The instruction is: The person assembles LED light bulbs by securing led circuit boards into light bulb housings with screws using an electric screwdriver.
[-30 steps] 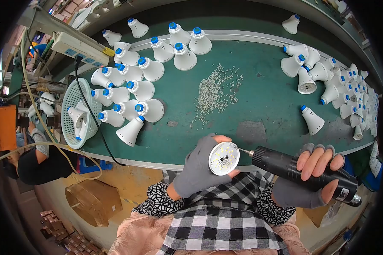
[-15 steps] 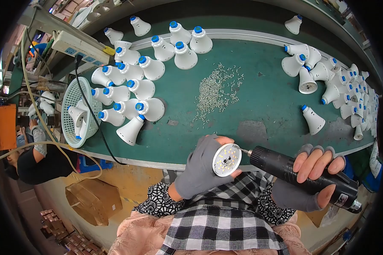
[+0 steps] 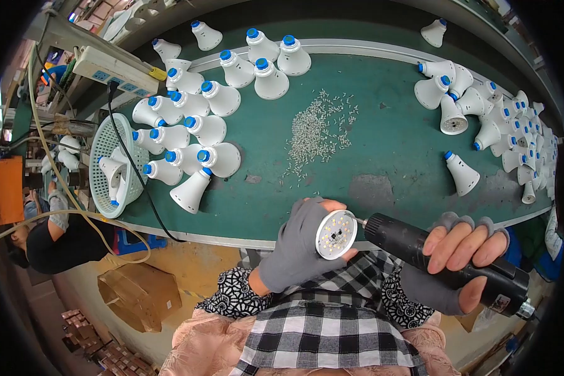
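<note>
My left hand (image 3: 301,247), in a grey fingerless glove, is closed round a white LED bulb (image 3: 336,235) at the front edge of the bench. The bulb's round face with small yellow LEDs is turned to the right; its base is hidden in my palm. In my right hand (image 3: 454,263), also gloved, lies a black electric screwdriver (image 3: 401,239), gripped round its body. Its thin bit reaches the upper right rim of the bulb's face. Whether a screw sits under the tip is too small to tell.
Small screws (image 3: 313,135) lie scattered mid-bench. White bulb housings with blue caps (image 3: 219,160) stand at left; more (image 3: 507,135) crowd the right. A pale green basket (image 3: 128,188) holds several near a black cable (image 3: 131,156). A co-worker (image 3: 59,238) sits at far left.
The screwdriver has shifted slightly left and up at its front end, with its bit staying at the bulb's rim. My left hand and the bulb have barely moved.
</note>
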The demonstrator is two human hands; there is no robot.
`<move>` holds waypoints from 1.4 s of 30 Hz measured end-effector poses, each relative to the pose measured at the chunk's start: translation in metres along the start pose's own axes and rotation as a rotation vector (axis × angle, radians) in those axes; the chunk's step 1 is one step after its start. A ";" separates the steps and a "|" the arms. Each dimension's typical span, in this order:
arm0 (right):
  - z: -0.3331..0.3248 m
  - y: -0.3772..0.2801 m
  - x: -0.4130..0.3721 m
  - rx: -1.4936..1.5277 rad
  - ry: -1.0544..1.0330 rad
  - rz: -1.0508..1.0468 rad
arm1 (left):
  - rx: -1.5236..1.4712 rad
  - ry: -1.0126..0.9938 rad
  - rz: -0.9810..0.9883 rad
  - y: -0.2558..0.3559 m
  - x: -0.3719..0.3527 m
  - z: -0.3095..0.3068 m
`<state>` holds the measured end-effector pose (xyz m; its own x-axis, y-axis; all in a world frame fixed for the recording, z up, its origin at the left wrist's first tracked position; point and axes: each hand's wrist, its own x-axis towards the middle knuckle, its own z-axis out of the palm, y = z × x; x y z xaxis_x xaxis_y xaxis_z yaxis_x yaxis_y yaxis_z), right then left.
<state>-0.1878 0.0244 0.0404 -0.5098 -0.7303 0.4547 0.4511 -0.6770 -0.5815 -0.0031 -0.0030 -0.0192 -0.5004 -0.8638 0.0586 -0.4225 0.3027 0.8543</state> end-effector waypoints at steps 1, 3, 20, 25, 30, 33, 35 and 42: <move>0.000 -0.001 0.000 -0.006 -0.025 0.024 | -0.008 -0.008 0.000 0.000 0.000 0.001; -0.001 -0.002 0.000 -0.018 -0.076 0.074 | -0.023 -0.024 0.000 -0.002 0.001 0.002; -0.038 0.044 0.039 -0.104 0.273 0.037 | -1.513 0.055 -0.546 -0.051 -0.007 -0.027; -0.033 0.085 0.032 -0.222 0.342 0.019 | -1.502 -0.027 -0.550 -0.052 -0.016 -0.017; -0.030 0.096 0.034 -0.243 0.334 -0.004 | -1.190 0.019 -0.545 -0.051 -0.017 -0.021; -0.030 0.099 0.035 -0.259 0.318 0.003 | -1.127 0.039 -0.539 -0.045 -0.015 -0.022; -0.032 0.102 0.035 -0.265 0.306 0.011 | -1.096 0.039 -0.549 -0.042 -0.014 -0.023; -0.031 0.103 0.034 -0.307 0.338 0.056 | -1.044 -0.006 -0.493 -0.044 -0.017 -0.027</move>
<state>-0.1811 -0.0676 -0.0250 -0.7237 -0.6602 0.2010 0.2733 -0.5416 -0.7949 0.0444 -0.0124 -0.0435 -0.4598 -0.7928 -0.4002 0.2561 -0.5499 0.7950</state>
